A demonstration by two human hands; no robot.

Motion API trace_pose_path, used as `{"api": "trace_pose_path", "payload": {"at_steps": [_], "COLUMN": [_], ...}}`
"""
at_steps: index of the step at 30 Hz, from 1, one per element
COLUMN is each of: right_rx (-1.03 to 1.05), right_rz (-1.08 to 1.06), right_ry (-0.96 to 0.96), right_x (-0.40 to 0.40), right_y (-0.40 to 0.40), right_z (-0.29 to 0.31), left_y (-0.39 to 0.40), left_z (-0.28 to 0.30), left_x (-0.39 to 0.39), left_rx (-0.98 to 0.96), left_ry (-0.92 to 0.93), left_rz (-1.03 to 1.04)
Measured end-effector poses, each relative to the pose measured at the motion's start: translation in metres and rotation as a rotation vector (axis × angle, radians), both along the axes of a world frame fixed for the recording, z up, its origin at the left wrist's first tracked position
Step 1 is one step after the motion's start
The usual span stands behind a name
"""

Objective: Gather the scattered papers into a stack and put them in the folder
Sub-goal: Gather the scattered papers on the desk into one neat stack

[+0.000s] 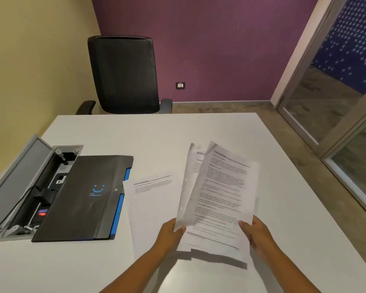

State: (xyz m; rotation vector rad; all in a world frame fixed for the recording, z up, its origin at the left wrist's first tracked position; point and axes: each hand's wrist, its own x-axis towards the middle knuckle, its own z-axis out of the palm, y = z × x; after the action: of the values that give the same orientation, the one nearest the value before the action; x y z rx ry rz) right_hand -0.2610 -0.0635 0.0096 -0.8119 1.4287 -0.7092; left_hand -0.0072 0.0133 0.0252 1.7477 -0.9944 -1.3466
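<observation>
Papers (218, 197) are gripped above the desk (283, 208) by left hand (170, 231) and right hand (256, 233), likely for squaring, while one sheet (148, 208) lies beside the closed folder (82, 199).

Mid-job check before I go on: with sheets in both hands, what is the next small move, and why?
Probably square up the held sheets: the left hand and right hand grip their bottom edge, yet they fan apart at the top. Then collect the one sheet lying flat beside the closed black folder.
</observation>
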Motion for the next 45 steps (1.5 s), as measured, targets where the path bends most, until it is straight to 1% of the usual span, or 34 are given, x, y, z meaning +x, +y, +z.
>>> {"api": "trace_pose_path", "payload": {"at_steps": [2,6,9,12,14,16,18,20,22,24,26,30,33,35,37,40,42,43,45], "right_rx": [-0.036,-0.127,-0.207,-0.292,-0.303,-0.287,-0.289,-0.294,-0.311,-0.325,-0.319,-0.268,-0.188,-0.158,-0.134,-0.074,-0.052,-0.046,-0.017], "right_rz": [-0.029,0.000,0.017,0.079,0.158,0.206,0.209,0.198,0.192,0.161,0.175,0.301,0.414,0.480,0.499,0.560,0.622,0.635,0.637], "right_ry": [-0.059,-0.119,-0.102,-0.033,0.005,0.043,0.121,0.229,0.307,0.330,0.324,0.311,0.328,0.365,0.421,0.581,0.654,0.650,0.578], "right_x": [0.002,0.006,0.008,0.012,0.016,0.021,0.026,0.029,0.031,0.035,0.045,0.075,0.101,0.117,0.127,0.131,0.127,0.125,0.122], "right_y": [-0.005,-0.010,-0.010,-0.009,-0.007,-0.005,-0.005,-0.006,-0.006,-0.006,-0.008,-0.013,-0.017,-0.021,-0.023,-0.019,-0.011,-0.008,-0.003], "right_z": [0.009,0.022,0.029,0.037,0.038,0.034,0.030,0.025,0.020,0.017,0.016,0.015,0.011,0.007,0.001,-0.014,-0.024,-0.028,-0.031], "left_y": [-0.004,-0.011,-0.017,-0.021,-0.022,-0.023,-0.024,-0.023,-0.021,-0.016,-0.009,0.003,0.011,0.016,0.020,0.025,0.027,0.028,0.029], "left_z": [0.004,0.010,0.016,0.021,0.024,0.025,0.026,0.026,0.020,0.013,0.008,-0.002,-0.008,-0.013,-0.017,-0.021,-0.026,-0.029,-0.034], "left_x": [0.003,0.006,0.005,0.002,-0.001,-0.004,-0.007,-0.004,0.002,0.010,0.021,0.047,0.064,0.072,0.076,0.079,0.081,0.080,0.077], "left_rx": [-0.037,-0.092,-0.126,-0.149,-0.168,-0.167,-0.138,-0.098,-0.063,-0.026,0.013,0.107,0.165,0.211,0.249,0.297,0.316,0.326,0.347], "left_ry": [-0.006,0.035,0.079,0.150,0.180,0.159,0.137,0.077,0.011,-0.015,0.002,0.020,-0.034,-0.094,-0.145,-0.169,-0.088,-0.006,0.165], "left_rz": [0.054,0.152,0.183,0.210,0.169,0.110,0.062,0.010,0.018,0.121,0.226,0.340,0.420,0.441,0.485,0.577,0.545,0.520,0.486]}}
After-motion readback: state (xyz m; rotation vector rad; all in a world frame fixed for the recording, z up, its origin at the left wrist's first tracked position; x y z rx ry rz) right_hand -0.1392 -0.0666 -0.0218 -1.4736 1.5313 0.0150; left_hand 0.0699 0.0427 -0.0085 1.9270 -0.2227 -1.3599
